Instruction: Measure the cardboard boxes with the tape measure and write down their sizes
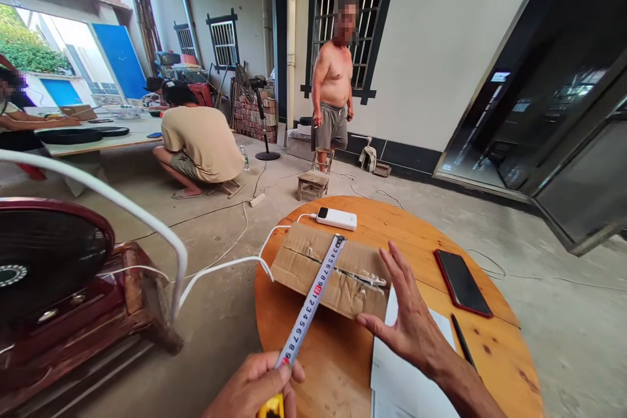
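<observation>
My left hand is closed around a yellow tape measure, mostly hidden by the fingers. Its white blade runs out across a flattened-looking cardboard box, with the metal hook near the box's far edge. Clear tape and a dark slit show on the box top. At the box's right end, my right hand is spread, thumb near the front corner and fingers by the far side; I cannot tell whether it presses on the cardboard. Under that forearm lie white paper sheets.
On the round wooden table are a white power bank, a phone and a black pen. A dark red fan-like appliance stands left. Beyond are a small chair, a standing person and a crouching person.
</observation>
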`<state>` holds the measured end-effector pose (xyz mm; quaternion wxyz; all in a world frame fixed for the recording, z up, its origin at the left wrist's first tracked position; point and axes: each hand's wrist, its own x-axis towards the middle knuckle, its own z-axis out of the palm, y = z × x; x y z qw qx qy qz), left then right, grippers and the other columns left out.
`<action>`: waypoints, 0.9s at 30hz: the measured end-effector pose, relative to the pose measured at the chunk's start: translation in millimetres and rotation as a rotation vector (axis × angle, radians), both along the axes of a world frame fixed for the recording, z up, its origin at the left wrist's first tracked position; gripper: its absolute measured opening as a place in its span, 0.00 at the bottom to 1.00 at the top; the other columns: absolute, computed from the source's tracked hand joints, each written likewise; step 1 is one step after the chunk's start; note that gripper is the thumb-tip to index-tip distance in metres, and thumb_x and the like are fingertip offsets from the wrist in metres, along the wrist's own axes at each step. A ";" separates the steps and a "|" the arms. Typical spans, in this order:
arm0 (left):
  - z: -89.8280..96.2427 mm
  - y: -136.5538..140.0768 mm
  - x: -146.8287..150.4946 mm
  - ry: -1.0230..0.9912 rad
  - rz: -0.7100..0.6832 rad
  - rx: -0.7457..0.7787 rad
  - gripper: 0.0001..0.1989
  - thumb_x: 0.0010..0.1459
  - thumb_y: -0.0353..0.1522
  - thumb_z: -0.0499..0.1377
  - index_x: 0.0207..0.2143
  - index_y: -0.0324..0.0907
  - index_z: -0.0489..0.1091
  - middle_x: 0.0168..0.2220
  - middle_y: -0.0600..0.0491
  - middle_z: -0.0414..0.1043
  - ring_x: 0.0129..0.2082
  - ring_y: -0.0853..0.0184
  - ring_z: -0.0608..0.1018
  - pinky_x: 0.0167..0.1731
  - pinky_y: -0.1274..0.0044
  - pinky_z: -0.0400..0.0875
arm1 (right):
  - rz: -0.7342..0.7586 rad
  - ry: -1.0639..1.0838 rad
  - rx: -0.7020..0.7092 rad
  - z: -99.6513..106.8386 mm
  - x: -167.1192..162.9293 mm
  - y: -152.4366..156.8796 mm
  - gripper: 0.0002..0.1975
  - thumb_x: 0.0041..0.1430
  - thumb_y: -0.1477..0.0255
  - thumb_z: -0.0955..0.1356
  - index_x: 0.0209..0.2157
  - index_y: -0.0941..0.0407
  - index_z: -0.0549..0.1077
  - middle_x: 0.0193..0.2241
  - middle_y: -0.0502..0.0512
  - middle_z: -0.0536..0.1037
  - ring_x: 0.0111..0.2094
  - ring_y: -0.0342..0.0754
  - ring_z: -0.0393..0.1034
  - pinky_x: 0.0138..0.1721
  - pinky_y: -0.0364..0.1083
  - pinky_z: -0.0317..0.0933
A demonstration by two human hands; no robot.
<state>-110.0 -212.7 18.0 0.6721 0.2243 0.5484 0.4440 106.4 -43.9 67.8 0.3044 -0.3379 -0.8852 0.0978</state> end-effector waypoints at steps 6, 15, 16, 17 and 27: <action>-1.8 4.2 -4.7 0.051 -0.038 0.030 0.25 0.48 0.52 0.58 0.36 0.40 0.69 0.21 0.54 0.73 0.18 0.70 0.70 0.19 0.81 0.58 | -0.065 0.138 -0.186 -4.3 -0.9 3.1 0.48 0.52 0.59 0.69 0.65 0.50 0.37 0.64 0.62 0.48 0.61 0.62 0.49 0.57 0.63 0.52; 27.4 6.1 -25.0 0.219 -0.169 0.147 0.23 0.54 0.50 0.54 0.38 0.38 0.68 0.23 0.52 0.73 0.18 0.71 0.71 0.19 0.81 0.59 | -0.095 0.212 -0.311 -5.5 -1.7 1.9 0.47 0.51 0.58 0.69 0.64 0.49 0.39 0.64 0.59 0.50 0.59 0.59 0.55 0.57 0.60 0.54; 37.5 8.3 -27.3 0.215 -0.200 0.155 0.22 0.55 0.49 0.53 0.38 0.38 0.68 0.22 0.53 0.73 0.18 0.70 0.71 0.19 0.80 0.60 | -0.093 0.217 -0.313 -5.8 -1.8 1.2 0.47 0.51 0.57 0.69 0.64 0.49 0.39 0.64 0.59 0.49 0.59 0.59 0.54 0.57 0.60 0.53; 48.2 11.2 -30.1 0.229 -0.212 0.178 0.20 0.56 0.47 0.54 0.38 0.38 0.68 0.23 0.53 0.73 0.19 0.70 0.72 0.20 0.81 0.61 | -0.089 0.223 -0.318 -6.0 -1.8 0.4 0.47 0.51 0.57 0.69 0.64 0.49 0.39 0.64 0.58 0.49 0.59 0.59 0.54 0.57 0.60 0.53; 109.2 62.4 -112.6 0.409 -0.072 0.394 0.22 0.58 0.38 0.54 0.52 0.37 0.62 0.25 0.54 0.71 0.22 0.69 0.73 0.22 0.80 0.63 | -0.070 0.242 -0.378 -4.7 1.1 -8.7 0.48 0.50 0.58 0.70 0.64 0.46 0.38 0.64 0.55 0.48 0.56 0.57 0.58 0.55 0.59 0.56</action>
